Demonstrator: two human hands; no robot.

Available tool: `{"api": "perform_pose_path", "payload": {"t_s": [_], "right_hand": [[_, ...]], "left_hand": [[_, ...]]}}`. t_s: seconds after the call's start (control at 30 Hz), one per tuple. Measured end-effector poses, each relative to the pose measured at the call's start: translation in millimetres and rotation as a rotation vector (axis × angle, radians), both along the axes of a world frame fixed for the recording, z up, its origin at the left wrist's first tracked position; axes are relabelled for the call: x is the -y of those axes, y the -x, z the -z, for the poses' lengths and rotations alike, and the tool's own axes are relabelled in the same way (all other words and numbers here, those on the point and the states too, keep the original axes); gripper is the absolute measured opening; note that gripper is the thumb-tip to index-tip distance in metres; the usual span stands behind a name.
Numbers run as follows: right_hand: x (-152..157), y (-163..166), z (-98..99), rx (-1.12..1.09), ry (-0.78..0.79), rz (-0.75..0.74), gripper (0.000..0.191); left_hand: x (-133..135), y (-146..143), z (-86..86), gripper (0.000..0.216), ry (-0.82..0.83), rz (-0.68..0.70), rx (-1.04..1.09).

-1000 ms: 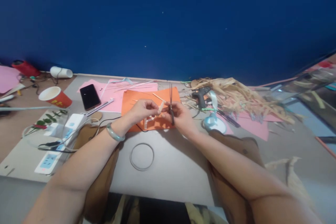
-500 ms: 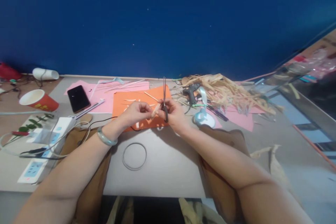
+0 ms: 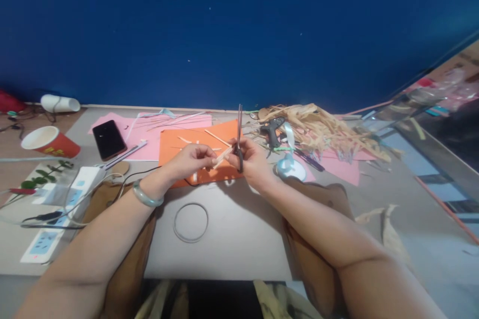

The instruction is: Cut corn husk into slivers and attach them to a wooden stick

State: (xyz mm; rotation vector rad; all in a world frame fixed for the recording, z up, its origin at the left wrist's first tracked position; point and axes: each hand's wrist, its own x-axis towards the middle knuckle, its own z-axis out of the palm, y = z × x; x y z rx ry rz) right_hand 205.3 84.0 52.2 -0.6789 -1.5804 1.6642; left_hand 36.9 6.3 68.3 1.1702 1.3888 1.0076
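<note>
Over an orange sheet (image 3: 172,147), my left hand (image 3: 196,159) pinches the left end of a thin pale strip (image 3: 221,157). My right hand (image 3: 250,162) is closed around the dark handles of a pair of scissors (image 3: 239,124), whose narrow blades point up toward the wall. Its thumb and finger also touch the right end of the pale strip. Several short pale pieces lie on the orange sheet, with a thin pale stick (image 3: 217,137) just beyond my hands. My fingers partly hide the strip.
A hot glue gun (image 3: 273,130) and dried husk strips (image 3: 318,127) lie right, by a roll of pale blue ribbon (image 3: 290,168). At left are a phone (image 3: 109,139), a red paper cup (image 3: 52,142) and a power strip (image 3: 56,219). A wire ring (image 3: 190,223) lies in front.
My hands have drawn slightly apart, and more of the pale strip shows between them. The scissors have shifted a little to the right, still upright.
</note>
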Motion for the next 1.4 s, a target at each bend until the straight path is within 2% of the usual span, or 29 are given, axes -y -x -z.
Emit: {"api": "perform_pose_path", "payload": {"t_s": [0.2, 0.3, 0.4, 0.47, 0.53, 0.63, 0.7, 0.77, 0.83, 0.87, 0.93, 1.07, 1.13, 1.2, 1.3, 1.4], "right_hand": [[-1.2, 0.0, 2.4, -0.028, 0.04, -0.023, 0.037], [-1.5, 0.1, 3.4, -0.041, 0.031, -0.011, 0.034], [-2.3, -0.7, 4.4, -0.018, -0.069, 0.028, 0.032], [-3.1, -2.2, 5.4, 0.025, -0.234, 0.078, 0.03], [-3.7, -4.4, 7.3, 0.076, -0.49, 0.149, 0.028], [-3.2, -8.1, 11.3, 0.135, -0.974, 0.187, 0.028], [-1.4, -10.1, 13.4, 0.139, -1.273, 0.119, 0.03], [1.5, -11.3, 14.1, 0.132, -1.468, 0.044, 0.029], [4.5, -11.5, 13.7, 0.128, -1.519, 0.007, 0.028], [5.9, -11.2, 13.2, 0.123, -1.487, 0.009, 0.029], [7.9, -9.8, 12.0, 0.105, -1.322, 0.03, 0.03], [8.4, -5.5, 8.4, 0.076, -0.725, 0.11, 0.026], [7.3, -3.4, 6.3, 0.05, -0.435, 0.091, 0.031], [6.3, -1.8, 4.5, 0.027, -0.233, 0.045, 0.036], [5.7, -0.3, 2.7, 0.021, -0.074, 0.004, 0.038], [5.2, 0.3, 1.5, 0.027, -0.006, -0.006, 0.038]], "left_hand": [[1.3, 6.7, -2.3, 0.025, 0.061, 0.149, 0.034], [0.3, 7.0, 0.7, 0.024, 0.036, 0.117, 0.024], [-1.4, 5.1, 5.3, 0.021, 0.024, 0.012, 0.014], [-2.1, 2.9, 6.5, 0.024, 0.017, -0.11, 0.014], [-2.0, 0.4, 5.0, 0.026, 0.02, -0.175, 0.012], [-0.4, -3.8, -0.2, 0.035, 0.099, 0.002, 0.006], [1.0, -6.1, -2.4, 0.039, 0.105, 0.048, 0.046], [2.1, -7.0, -2.5, 0.037, 0.082, 0.036, 0.085], [2.6, -5.7, -1.3, 0.034, 0.058, 0.022, 0.098], [2.6, -4.4, -0.6, 0.033, 0.047, 0.011, 0.092], [2.2, -1.0, 0.4, 0.03, 0.024, -0.025, 0.076], [1.1, 1.6, -0.3, 0.026, -0.019, -0.041, 0.015], [0.9, -1.0, -1.1, 0.027, -0.029, 0.008, -0.027], [0.8, -4.7, -0.7, 0.026, -0.035, 0.032, -0.056], [0.6, -8.5, 2.3, 0.025, -0.034, 0.042, -0.089], [0.4, -8.6, 5.0, 0.028, -0.013, 0.06, -0.116]]}}
